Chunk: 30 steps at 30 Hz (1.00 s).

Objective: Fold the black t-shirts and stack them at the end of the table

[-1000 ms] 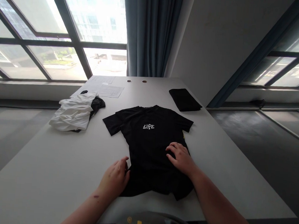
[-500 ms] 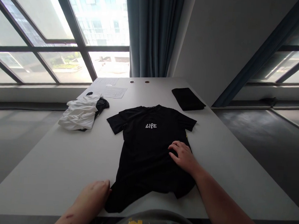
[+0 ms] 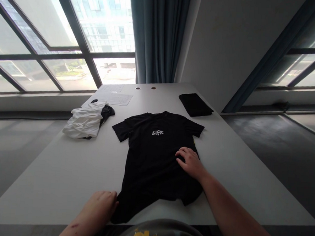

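A black T-shirt point(image 3: 155, 160) with white lettering on its chest lies spread on the white table, its collar toward the far end. At its lower left hem corner, my left hand point(image 3: 102, 205) is closed on the cloth. The fingertips there are mostly hidden behind the hand. My right hand point(image 3: 190, 162) rests on the right side of the shirt's body, fingers apart and slightly curled, holding nothing. The bottom hem is uneven, slanting down toward my left hand. A bit of yellow shows at the shirt's right edge.
A crumpled heap of white and black clothing point(image 3: 84, 120) lies at the left of the table point(image 3: 68, 173). Folded black cloth point(image 3: 195, 104) sits near the far right edge. Papers point(image 3: 121, 99) and two round holes are at the far end, before a blue curtain point(image 3: 158, 36).
The camera view has shifted slightly. Both hands stay at nearly the same places on the shirt, which keeps almost the same shape.
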### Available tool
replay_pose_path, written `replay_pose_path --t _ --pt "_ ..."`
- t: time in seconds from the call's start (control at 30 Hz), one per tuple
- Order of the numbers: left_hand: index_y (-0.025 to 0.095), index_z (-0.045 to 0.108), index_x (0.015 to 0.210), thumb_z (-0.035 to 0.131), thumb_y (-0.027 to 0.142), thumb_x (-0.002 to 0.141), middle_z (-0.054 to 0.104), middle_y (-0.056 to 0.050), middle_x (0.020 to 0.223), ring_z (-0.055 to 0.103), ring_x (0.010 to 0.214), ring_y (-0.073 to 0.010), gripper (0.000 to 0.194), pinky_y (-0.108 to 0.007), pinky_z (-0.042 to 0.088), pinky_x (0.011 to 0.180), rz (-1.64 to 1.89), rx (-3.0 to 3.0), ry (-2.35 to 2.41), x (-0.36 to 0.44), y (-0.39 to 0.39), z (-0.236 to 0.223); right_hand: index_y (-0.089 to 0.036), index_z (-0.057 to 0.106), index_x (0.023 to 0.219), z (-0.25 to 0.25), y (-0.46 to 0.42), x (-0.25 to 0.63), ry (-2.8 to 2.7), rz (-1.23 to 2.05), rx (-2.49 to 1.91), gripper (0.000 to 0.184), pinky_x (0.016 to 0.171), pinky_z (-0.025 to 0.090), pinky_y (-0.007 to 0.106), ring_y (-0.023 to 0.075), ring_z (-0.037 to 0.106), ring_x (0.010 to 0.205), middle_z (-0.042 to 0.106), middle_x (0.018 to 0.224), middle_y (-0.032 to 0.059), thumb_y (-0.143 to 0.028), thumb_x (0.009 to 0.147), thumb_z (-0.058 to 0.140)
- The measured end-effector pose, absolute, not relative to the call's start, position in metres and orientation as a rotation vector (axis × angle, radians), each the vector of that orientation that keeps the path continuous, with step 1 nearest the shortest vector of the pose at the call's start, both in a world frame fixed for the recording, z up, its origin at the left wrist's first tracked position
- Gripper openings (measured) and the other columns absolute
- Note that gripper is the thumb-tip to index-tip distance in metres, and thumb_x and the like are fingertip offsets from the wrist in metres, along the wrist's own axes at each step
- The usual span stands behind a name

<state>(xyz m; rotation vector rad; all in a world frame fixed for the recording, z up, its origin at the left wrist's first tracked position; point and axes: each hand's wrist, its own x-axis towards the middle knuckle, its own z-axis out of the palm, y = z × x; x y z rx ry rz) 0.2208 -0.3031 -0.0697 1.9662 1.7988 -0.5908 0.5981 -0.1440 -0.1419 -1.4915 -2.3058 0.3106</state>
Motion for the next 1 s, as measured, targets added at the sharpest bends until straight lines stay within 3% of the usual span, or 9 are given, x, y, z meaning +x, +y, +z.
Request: replay_pose_path --t 0.17,0.37,0.53,0.7,0.83,1.0 --pt "0.021 0.068 0.108 0.046 0.033 0.103 0.076 -0.011 0.109 0.071 0.107 -0.0278 0.025 -0.037 0.052 0.09 -0.51 1.989 1.917 0.215 -0.3 -0.071 -0.024 0.072 0.106 -0.144 -0.141 0.598 -2.305 0.303 -1.489 0.019 0.1 0.045 0.042 0.0268 0.058 0.112 0.064 0.118 0.0089 -0.029 0.093 0.058" --pt "0.02 0.074 0.098 0.045 0.018 0.095 0.078 -0.013 0.102 0.074 0.102 -0.0292 0.029 -0.038 0.053 0.089 -0.546 2.026 1.742 0.218 -0.295 -0.072 -0.023 0.071 0.107 -0.144 -0.142 0.598 -2.299 0.314 -1.491 0.019 0.102 0.044 0.042 0.0267 0.057 0.114 0.063 0.119 0.009 -0.028 0.094 0.058" --pt "0.022 0.076 0.086 0.053 0.018 0.085 0.079 -0.012 0.097 0.075 0.094 -0.0306 0.023 -0.038 0.053 0.082 -0.642 1.92 1.747 0.201 -0.291 -0.053 -0.024 0.071 0.106 -0.143 -0.142 0.597 -2.303 0.297 -1.493 0.018 0.101 0.045 0.042 0.0266 0.058 0.113 0.064 0.118 0.0089 -0.028 0.093 0.058" --pt "0.023 0.073 0.107 0.056 0.033 0.094 0.077 -0.009 0.111 0.071 0.105 -0.0273 0.024 -0.036 0.051 0.088 -0.583 1.951 1.863 0.18 -0.26 -0.043 -0.023 0.07 0.1 -0.139 -0.143 0.595 -2.269 0.313 -1.431 0.016 0.097 0.047 0.04 0.0258 0.06 0.105 0.066 0.11 0.0087 -0.025 0.094 0.056" --pt "0.021 0.071 0.122 0.051 0.033 0.099 0.07 -0.012 0.127 0.065 0.117 -0.028 0.032 -0.039 0.047 0.1 -0.326 2.202 1.936 0.191 -0.207 -0.052 -0.023 0.07 0.094 -0.135 -0.144 0.593 -2.202 0.298 -1.366 0.02 0.094 0.05 0.039 0.0249 0.061 0.098 0.068 0.1 0.0085 -0.02 0.095 0.05" --pt "0.016 0.071 0.122 0.047 0.036 0.101 0.065 -0.018 0.131 0.062 0.121 -0.032 0.037 -0.043 0.046 0.104 -0.147 2.311 2.045 0.235 -0.116 -0.063 -0.021 0.074 0.109 -0.145 -0.138 0.596 -2.156 0.132 -1.468 0.026 0.106 0.048 0.044 0.0286 0.059 0.117 0.067 0.118 0.0124 -0.023 0.094 0.053"
